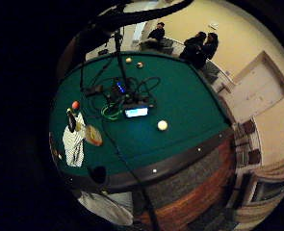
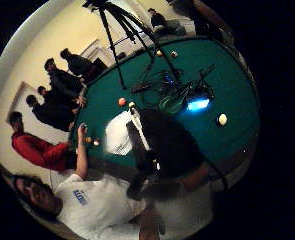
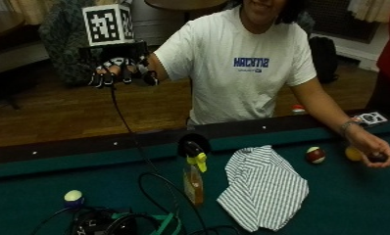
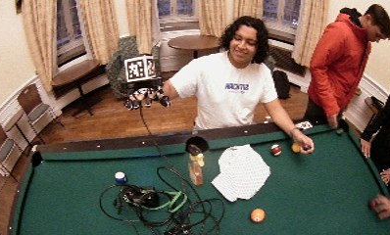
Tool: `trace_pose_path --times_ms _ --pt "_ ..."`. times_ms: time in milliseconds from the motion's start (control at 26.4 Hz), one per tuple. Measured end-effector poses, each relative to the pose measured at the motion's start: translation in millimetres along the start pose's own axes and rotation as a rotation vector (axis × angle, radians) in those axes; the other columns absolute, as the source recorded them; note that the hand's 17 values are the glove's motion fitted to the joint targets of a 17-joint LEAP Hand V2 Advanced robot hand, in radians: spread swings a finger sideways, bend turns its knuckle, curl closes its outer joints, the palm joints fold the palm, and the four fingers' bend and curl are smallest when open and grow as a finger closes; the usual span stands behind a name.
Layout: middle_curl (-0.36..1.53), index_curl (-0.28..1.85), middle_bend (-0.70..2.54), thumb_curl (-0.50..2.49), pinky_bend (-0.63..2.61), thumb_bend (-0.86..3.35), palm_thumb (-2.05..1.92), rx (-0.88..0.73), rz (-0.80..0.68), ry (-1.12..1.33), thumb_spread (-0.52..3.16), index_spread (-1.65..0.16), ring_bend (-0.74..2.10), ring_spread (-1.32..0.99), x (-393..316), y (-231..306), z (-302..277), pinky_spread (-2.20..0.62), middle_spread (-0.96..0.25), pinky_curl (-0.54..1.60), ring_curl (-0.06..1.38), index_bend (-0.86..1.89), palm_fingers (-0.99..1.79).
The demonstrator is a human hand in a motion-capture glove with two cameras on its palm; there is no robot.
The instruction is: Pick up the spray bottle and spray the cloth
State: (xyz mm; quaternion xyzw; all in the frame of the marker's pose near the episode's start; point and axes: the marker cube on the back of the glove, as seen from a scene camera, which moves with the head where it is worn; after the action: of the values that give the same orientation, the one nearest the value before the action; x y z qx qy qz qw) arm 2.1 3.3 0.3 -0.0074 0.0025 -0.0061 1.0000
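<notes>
Gloved right hand raised at upper left of the outside view, well off the table, fingers hanging loosely curled, holding nothing. Spray bottle upright at centre, just beside the striped cloth. Risk on reaching down: snagging the cable or toppling the tall, narrow bottle.

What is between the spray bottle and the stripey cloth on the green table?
Nothing. In the outside view, only a narrow strip of bare green felt separates the spray bottle from the striped cloth; they stand side by side, not touching.
</notes>
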Motion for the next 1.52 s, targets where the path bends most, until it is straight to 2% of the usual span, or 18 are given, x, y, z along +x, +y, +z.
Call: trace_pose_path --times_ms 228,531,1214,1518 --pt "0.1 0.14 0.18 0.09 0.4 0.17 0.29 -0.023 -0.019 0.005 0.76 -0.34 0.36 -0.05 3.5 4.4 -1.5 0.14 -0.09 0.17 0.14 0.18 0.44" --pt "0.16 0.19 0.18 0.13 0.4 0.14 0.3 -0.081 -0.026 0.021 1.02 -0.42 0.35 -0.07 9.8 6.8 13.8 0.17 -0.11 0.22 0.18 0.17 0.42" --pt "0.23 0.25 0.17 0.2 0.4 0.05 0.32 -0.251 -0.022 -0.014 1.18 -0.45 0.35 -0.07 36.4 56.2 101.7 0.18 -0.13 0.28 0.24 0.16 0.39" --pt "0.24 0.26 0.17 0.23 0.4 0.03 0.36 -0.293 0.011 -0.184 1.19 -0.45 0.36 -0.08 44.5 83.1 145.0 0.18 -0.13 0.3 0.26 0.16 0.41"
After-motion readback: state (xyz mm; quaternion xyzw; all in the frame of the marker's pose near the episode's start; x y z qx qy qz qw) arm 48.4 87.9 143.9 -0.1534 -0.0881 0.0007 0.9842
